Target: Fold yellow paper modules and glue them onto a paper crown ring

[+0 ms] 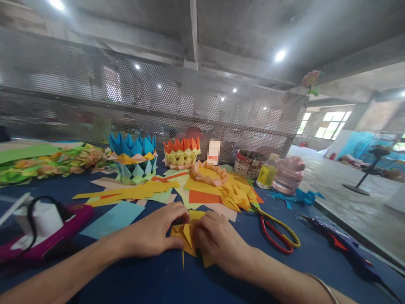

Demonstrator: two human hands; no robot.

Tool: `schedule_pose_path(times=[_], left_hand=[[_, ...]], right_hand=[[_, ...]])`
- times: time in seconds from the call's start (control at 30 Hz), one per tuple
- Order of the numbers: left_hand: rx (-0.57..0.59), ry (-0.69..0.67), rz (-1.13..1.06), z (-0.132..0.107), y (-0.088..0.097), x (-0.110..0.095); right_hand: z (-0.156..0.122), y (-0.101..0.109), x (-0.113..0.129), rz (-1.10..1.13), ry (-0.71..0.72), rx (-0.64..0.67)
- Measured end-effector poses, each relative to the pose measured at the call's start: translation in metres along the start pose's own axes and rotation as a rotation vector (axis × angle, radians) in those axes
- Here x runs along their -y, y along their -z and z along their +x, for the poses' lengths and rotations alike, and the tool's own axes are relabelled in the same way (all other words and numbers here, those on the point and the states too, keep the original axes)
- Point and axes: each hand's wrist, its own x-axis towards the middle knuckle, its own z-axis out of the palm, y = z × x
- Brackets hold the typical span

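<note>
Both my hands are at a piece of folded yellow paper (184, 234) on the dark blue tabletop. My left hand (155, 230) pinches its left edge, with thumb and fingers curved round it. From the other side, my right hand (220, 238) presses on the paper with fingers bent, and its fingertips are partly hidden. A thin yellow strip (183, 260) lies just below. Beyond my hands are a pile of folded yellow pieces (239, 193), an orange sheet (204, 196) and a light blue sheet (114, 219).
Scissors (280, 232) and a glue gun (341, 240) lie at right. Behind stand a blue paper basket (136, 158), an orange-and-yellow one (182, 153), a glue bottle (267, 172) and a pink jar (287, 175). A magenta power strip (79, 215) is left. A perforated metal screen (158, 97) closes the back.
</note>
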Motion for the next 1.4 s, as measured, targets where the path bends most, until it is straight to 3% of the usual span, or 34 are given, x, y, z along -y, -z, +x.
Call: schedule_pose_path(times=[0.17, 0.43, 0.73, 1.0, 1.17, 1.27, 1.4], left_hand=[[-0.002, 0.162, -0.121, 0.001, 0.0, -0.005], [-0.092, 0.214, -0.444, 0.005, -0.009, -0.008], [-0.078, 0.039, -0.487, -0.004, -0.003, -0.008], [-0.179, -0.141, -0.19, -0.009, -0.005, -0.01], [-0.326, -0.371, 0.068, -0.005, -0.007, -0.006], [-0.453, -0.357, 0.278, -0.005, -0.007, -0.003], [-0.561, -0.33, 0.447, -0.005, -0.008, 0.001]], right_hand=[[-0.002, 0.003, 0.002, 0.026, 0.016, 0.016], [0.001, -0.004, -0.005, 0.182, -0.033, -0.073], [0.003, -0.007, -0.019, 0.072, -0.026, -0.135], [0.005, 0.005, -0.02, 0.098, 0.17, -0.102], [0.002, 0.003, -0.018, 0.196, 0.073, -0.243], [0.0, 0.003, -0.016, 0.19, 0.041, -0.339], [-0.005, 0.008, -0.006, 0.138, 0.031, -0.255]])
